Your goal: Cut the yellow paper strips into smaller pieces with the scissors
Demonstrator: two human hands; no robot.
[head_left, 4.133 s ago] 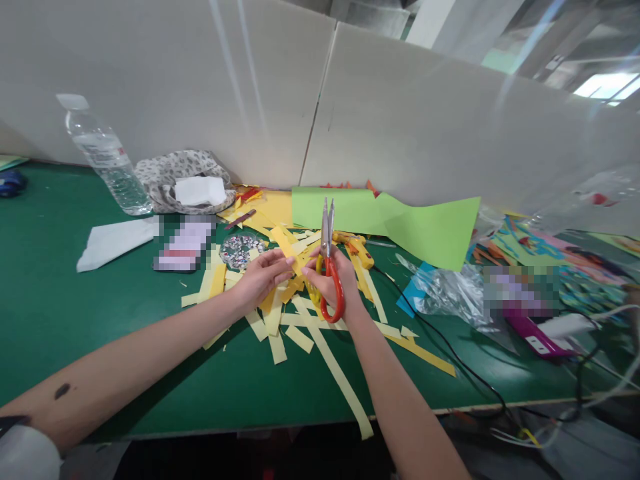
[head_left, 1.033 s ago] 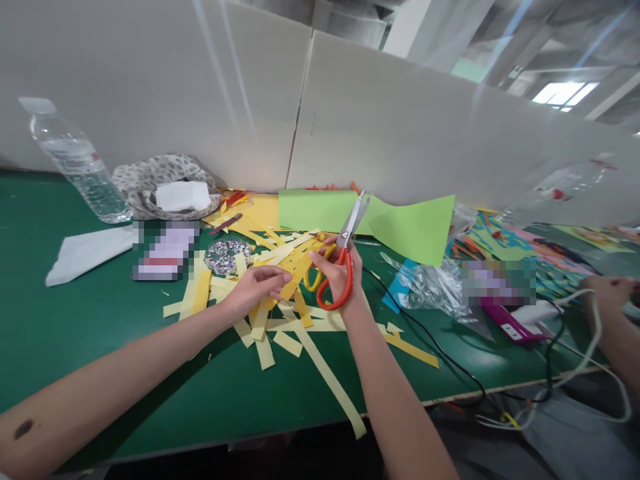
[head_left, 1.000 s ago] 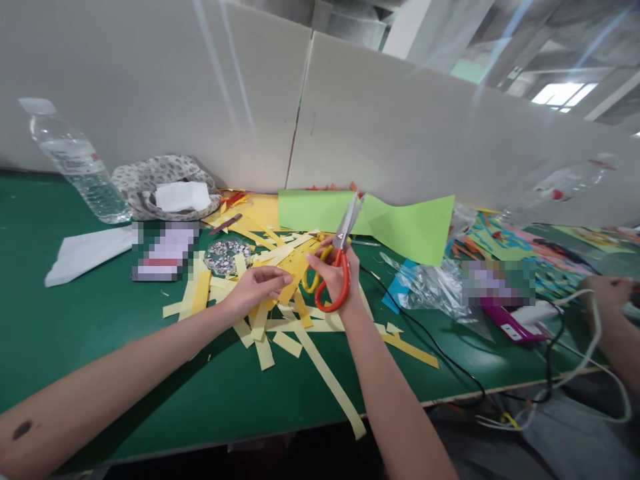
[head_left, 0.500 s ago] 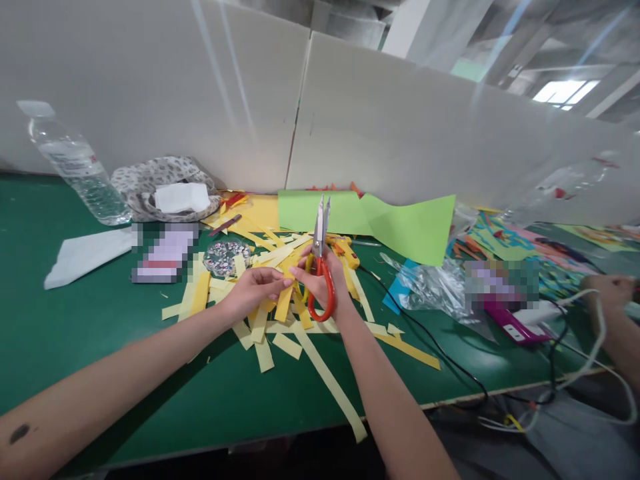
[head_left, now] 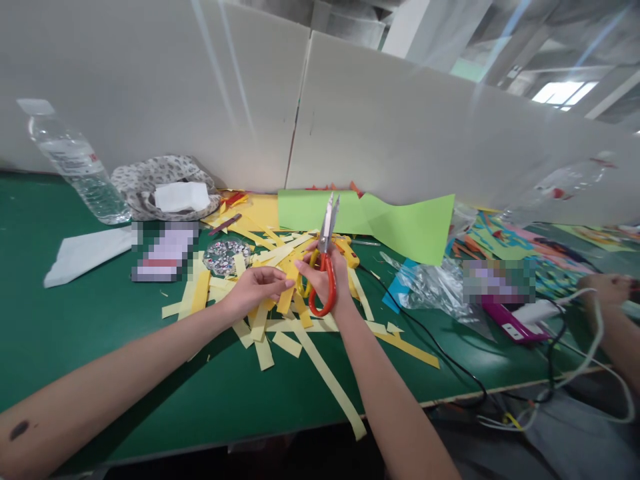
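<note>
My right hand (head_left: 337, 277) is closed around a pair of scissors (head_left: 329, 260) with red handles, the blades pointing up and away and slightly apart. Its thumb reaches left to a yellow paper strip (head_left: 287, 293) held between my two hands. On the strip's left side, my left hand (head_left: 257, 290) pinches its edge with thumb and fingers. Under both hands lies a loose pile of pale and deep yellow paper strips (head_left: 320, 373). A yellow glue gun (head_left: 349, 252) is partly hidden behind my right hand. Left of the pile rests a clear round case of small gems (head_left: 226, 257).
Green paper (head_left: 410, 230) leans near the partition. At left are a water bottle (head_left: 75, 163), a spotted cloth bag (head_left: 165, 167) and a blurred-out phone (head_left: 167, 252). A black cord (head_left: 425, 333) crosses the right side, near clear plastic (head_left: 440, 290) and a co-worker's hand (head_left: 607, 293).
The scissors and my right hand have tilted and shifted slightly right. My left hand has moved a touch to the right along with the strip.
</note>
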